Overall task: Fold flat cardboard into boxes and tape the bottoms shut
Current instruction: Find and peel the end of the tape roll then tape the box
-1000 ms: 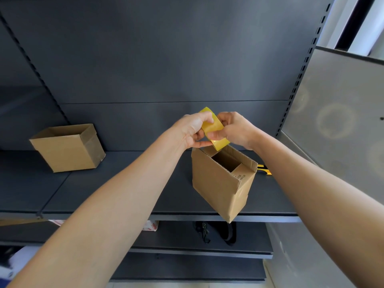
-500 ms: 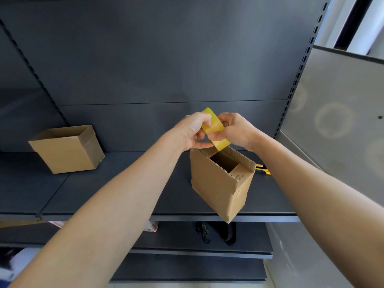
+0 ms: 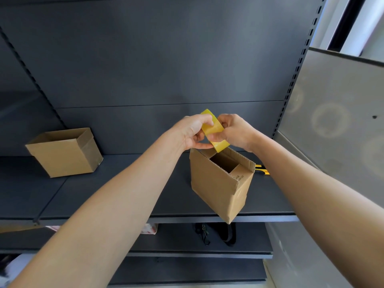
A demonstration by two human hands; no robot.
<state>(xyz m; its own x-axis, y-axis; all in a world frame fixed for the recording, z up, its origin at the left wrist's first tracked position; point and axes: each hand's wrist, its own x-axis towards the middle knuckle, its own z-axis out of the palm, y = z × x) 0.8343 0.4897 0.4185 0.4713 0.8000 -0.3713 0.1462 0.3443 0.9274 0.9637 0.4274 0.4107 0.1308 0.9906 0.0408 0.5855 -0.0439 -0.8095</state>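
Note:
A yellow roll of tape (image 3: 214, 129) is held between both hands above a small cardboard box (image 3: 216, 183). My left hand (image 3: 190, 132) grips the roll from the left, thumb underneath. My right hand (image 3: 232, 130) pinches the roll's right side with curled fingers. The box stands on the dark shelf (image 3: 124, 194) near its front edge, one corner overhanging, with two short flaps folded in and a gap showing its inside. Neither hand touches the box, as far as I can see.
A second, folded cardboard box (image 3: 64, 151) stands at the shelf's left rear, opening upward. A yellow-and-black tool (image 3: 262, 170) lies behind my right forearm. A grey panel (image 3: 336, 125) rises at the right. Dark items lie on the lower shelf (image 3: 218, 233).
Both hands and the tape roll have stayed nearly in place, shifting only slightly. The box has not moved.

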